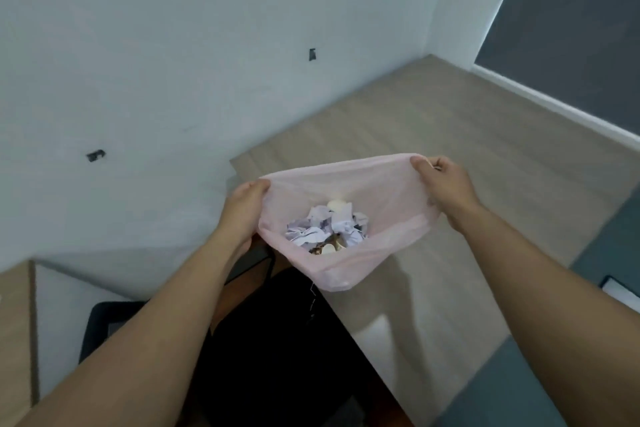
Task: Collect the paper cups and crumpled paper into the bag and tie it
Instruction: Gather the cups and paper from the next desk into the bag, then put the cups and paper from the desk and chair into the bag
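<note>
A white wall (pixel 173 45) fills the upper left, and a pale wood tabletop (pixel 433 135) runs from it to the right. Its near edge drops to a dark area at the bottom centre, too dim to make out.

Both bare forearms reach forward from the lower corners and converge on a thin pink bag (pixel 384 191), which hangs in the air above the near edge of the tabletop. The left hand (pixel 246 210) is at the bag's left rim, knuckles up, with the thumb and curled fingers pinching the plastic. The right hand (pixel 443 184) sits slightly higher and further away, with its thumb and fingers clenched on the right corner of the rim.

The two hands stretch the bag's mouth wide. The mouth faces up toward the camera, and its long axis runs left to right, rising a little toward the right hand. The bag's body sags down from the rim to a rounded bottom.

Crumpled paper (pixel 323 230), white with grey print, is heaped inside at the bottom. Parts of paper cups (pixel 337 206) show among it: a cream one at the far side and another at the near side, partly buried.
</note>
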{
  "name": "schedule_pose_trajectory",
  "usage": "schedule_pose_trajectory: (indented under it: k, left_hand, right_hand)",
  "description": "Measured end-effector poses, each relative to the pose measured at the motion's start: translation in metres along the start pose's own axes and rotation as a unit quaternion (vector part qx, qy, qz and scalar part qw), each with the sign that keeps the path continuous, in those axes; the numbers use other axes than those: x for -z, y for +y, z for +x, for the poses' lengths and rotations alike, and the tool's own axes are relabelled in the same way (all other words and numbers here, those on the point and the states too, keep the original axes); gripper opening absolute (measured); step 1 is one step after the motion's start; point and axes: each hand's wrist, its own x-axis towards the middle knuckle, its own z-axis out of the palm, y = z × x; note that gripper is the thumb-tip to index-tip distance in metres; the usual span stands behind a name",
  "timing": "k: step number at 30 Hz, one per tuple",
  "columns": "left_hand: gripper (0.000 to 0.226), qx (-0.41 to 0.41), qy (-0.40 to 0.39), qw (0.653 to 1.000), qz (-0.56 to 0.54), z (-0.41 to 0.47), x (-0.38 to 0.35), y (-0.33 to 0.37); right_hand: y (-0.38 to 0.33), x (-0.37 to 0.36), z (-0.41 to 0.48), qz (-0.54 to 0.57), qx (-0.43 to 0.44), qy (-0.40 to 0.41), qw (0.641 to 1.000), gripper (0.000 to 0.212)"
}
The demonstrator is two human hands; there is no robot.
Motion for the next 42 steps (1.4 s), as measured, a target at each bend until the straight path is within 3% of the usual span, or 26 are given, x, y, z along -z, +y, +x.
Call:
schedule_pose_trajectory:
  k: [6,13,18,22,24,30,38,42]
  left_hand:
    - [0.017,0.003,-0.052,0.995,0.084,0.03,-0.058,-0.013]
    - [0.018,0.047,-0.096,0.992,0.066,0.048,-0.07,-0.046]
    - [0.037,0.054,-0.137,0.988,0.048,0.047,-0.042,-0.053]
    - [0.051,0.064,-0.177,0.981,0.047,0.047,-0.008,-0.06]
    - [0.057,0.058,-0.194,0.978,0.054,0.045,0.013,-0.062]
    - [0.059,0.011,-0.266,0.96,0.086,0.027,0.101,-0.075]
    - [0.035,-0.103,-0.335,0.903,0.247,0.002,0.28,-0.102]
    - [0.025,-0.206,-0.354,0.813,0.414,0.011,0.347,-0.141]
  right_hand:
    - [0.021,0.033,0.018,0.032,-0.016,0.018,0.999,0.012]
    - [0.075,0.032,0.002,0.018,-0.065,0.029,0.997,0.028]
    - [0.095,0.018,-0.03,0.035,-0.105,0.055,0.992,0.033]
    - [0.088,0.005,-0.078,-0.001,-0.125,0.087,0.988,0.073]
    - [0.088,-0.002,-0.108,-0.021,-0.144,0.115,0.983,0.082]
    - [0.078,-0.047,-0.236,-0.031,-0.189,0.15,0.97,0.087]
    - [0.05,-0.184,-0.403,-0.024,-0.19,0.086,0.978,0.069]
    - [0.049,-0.26,-0.457,-0.075,-0.192,0.016,0.978,0.063]
